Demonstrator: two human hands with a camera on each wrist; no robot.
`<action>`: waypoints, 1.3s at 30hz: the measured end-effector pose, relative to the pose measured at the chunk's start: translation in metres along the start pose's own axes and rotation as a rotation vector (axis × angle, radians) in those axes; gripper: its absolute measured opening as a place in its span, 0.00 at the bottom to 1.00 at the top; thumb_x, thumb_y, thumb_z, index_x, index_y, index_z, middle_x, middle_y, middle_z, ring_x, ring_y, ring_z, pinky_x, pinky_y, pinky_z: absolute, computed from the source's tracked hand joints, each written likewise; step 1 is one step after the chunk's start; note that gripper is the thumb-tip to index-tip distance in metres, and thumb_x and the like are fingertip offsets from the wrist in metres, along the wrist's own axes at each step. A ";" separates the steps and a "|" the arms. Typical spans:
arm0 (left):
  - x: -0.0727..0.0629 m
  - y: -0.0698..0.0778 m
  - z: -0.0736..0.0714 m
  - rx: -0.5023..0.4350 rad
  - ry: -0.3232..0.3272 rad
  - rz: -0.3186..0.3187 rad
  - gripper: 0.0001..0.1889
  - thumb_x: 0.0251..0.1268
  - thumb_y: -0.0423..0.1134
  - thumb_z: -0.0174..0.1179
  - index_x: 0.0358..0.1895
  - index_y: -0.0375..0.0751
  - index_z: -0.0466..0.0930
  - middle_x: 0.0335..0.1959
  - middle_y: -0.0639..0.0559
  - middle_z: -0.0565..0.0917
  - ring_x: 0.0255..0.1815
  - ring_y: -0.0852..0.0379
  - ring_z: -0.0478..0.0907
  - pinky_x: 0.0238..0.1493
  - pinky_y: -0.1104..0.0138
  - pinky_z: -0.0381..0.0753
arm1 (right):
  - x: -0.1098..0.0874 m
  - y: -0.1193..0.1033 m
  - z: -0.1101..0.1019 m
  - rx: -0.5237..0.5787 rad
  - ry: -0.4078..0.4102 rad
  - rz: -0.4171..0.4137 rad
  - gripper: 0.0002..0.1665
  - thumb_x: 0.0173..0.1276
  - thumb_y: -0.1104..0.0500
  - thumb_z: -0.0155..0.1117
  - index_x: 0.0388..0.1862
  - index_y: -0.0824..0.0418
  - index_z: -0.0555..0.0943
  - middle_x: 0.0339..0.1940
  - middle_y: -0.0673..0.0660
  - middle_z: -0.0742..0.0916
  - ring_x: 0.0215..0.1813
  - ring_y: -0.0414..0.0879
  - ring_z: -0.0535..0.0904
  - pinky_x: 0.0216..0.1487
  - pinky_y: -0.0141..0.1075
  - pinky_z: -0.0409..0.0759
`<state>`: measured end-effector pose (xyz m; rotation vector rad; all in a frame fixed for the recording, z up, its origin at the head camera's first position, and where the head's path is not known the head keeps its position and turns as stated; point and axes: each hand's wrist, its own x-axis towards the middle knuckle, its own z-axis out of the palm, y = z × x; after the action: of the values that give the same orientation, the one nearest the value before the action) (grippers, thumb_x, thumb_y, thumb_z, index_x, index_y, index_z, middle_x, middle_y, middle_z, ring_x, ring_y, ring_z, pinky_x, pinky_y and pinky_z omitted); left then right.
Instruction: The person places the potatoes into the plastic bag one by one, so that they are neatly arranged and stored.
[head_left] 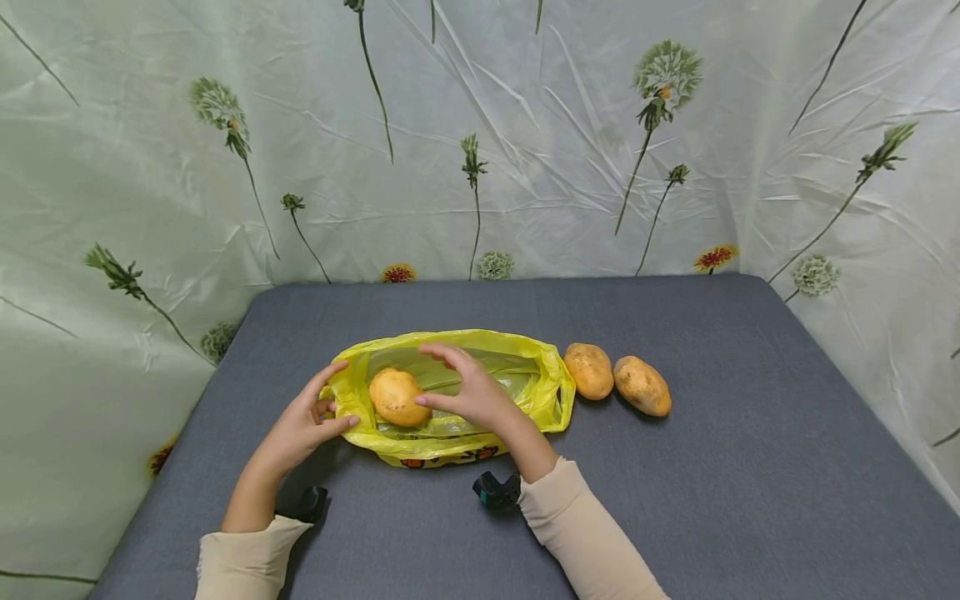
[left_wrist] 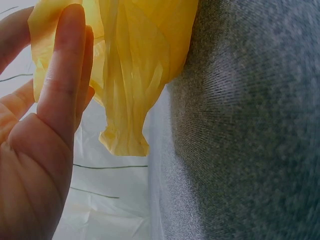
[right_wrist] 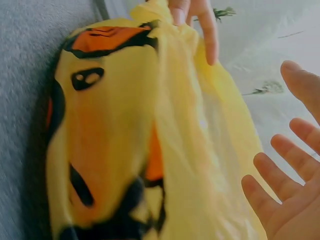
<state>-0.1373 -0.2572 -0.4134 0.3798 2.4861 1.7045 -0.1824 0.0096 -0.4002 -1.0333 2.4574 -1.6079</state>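
Observation:
A yellow plastic bag (head_left: 442,450) with orange and black print lies on the table, its mouth spread wide. One potato (head_left: 393,397) sits inside it at the left. At the bag's left rim is my left hand (head_left: 298,425), fingers and thumb curled about the thin plastic; the left wrist view shows the bag (left_wrist: 135,75) bunched beside the thumb. My right hand (head_left: 480,396) hovers over the mouth with fingers spread, thumb tip close to the potato; whether they touch is unclear. In the right wrist view this hand (right_wrist: 295,195) grips nothing.
Two more potatoes lie right of the bag: a nearer one (head_left: 588,372) beside its rim and another (head_left: 642,386) farther right. Grey cloth covers the table (head_left: 750,483). A flower-printed curtain (head_left: 555,150) stands behind and along the sides.

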 end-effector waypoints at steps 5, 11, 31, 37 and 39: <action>0.000 0.000 0.000 0.000 0.002 0.013 0.42 0.53 0.28 0.62 0.69 0.42 0.47 0.57 0.36 0.55 0.30 0.61 0.70 0.22 0.68 0.70 | -0.004 -0.001 -0.010 0.000 0.030 -0.049 0.37 0.54 0.55 0.69 0.62 0.59 0.66 0.60 0.51 0.72 0.60 0.48 0.66 0.58 0.39 0.63; 0.000 0.000 -0.001 -0.007 -0.004 0.021 0.42 0.53 0.27 0.62 0.69 0.42 0.47 0.60 0.37 0.52 0.31 0.61 0.70 0.23 0.69 0.71 | -0.012 -0.009 -0.025 -0.015 0.063 -0.070 0.37 0.54 0.59 0.69 0.62 0.63 0.66 0.60 0.54 0.72 0.59 0.46 0.66 0.58 0.42 0.63; 0.000 0.001 -0.001 0.002 -0.009 -0.007 0.42 0.54 0.29 0.62 0.69 0.44 0.46 0.59 0.37 0.54 0.32 0.59 0.70 0.24 0.68 0.71 | -0.035 0.015 -0.075 -0.103 0.205 -0.099 0.39 0.52 0.60 0.70 0.63 0.59 0.66 0.62 0.54 0.69 0.61 0.47 0.64 0.59 0.43 0.62; 0.000 0.000 -0.001 0.009 -0.009 -0.007 0.42 0.54 0.29 0.62 0.69 0.43 0.46 0.59 0.37 0.54 0.32 0.58 0.71 0.24 0.68 0.72 | -0.045 0.021 -0.085 -0.128 0.221 -0.059 0.39 0.53 0.61 0.70 0.63 0.61 0.66 0.62 0.56 0.69 0.61 0.50 0.64 0.59 0.45 0.61; 0.000 0.000 -0.001 0.013 -0.008 -0.008 0.42 0.54 0.29 0.63 0.69 0.43 0.46 0.59 0.37 0.54 0.32 0.58 0.71 0.24 0.68 0.72 | -0.049 0.021 -0.088 -0.137 0.226 -0.038 0.39 0.53 0.61 0.70 0.63 0.62 0.65 0.63 0.57 0.68 0.62 0.51 0.64 0.59 0.46 0.60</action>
<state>-0.1380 -0.2582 -0.4133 0.3758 2.4909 1.6815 -0.1875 0.1124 -0.3923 -0.9677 2.7437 -1.6734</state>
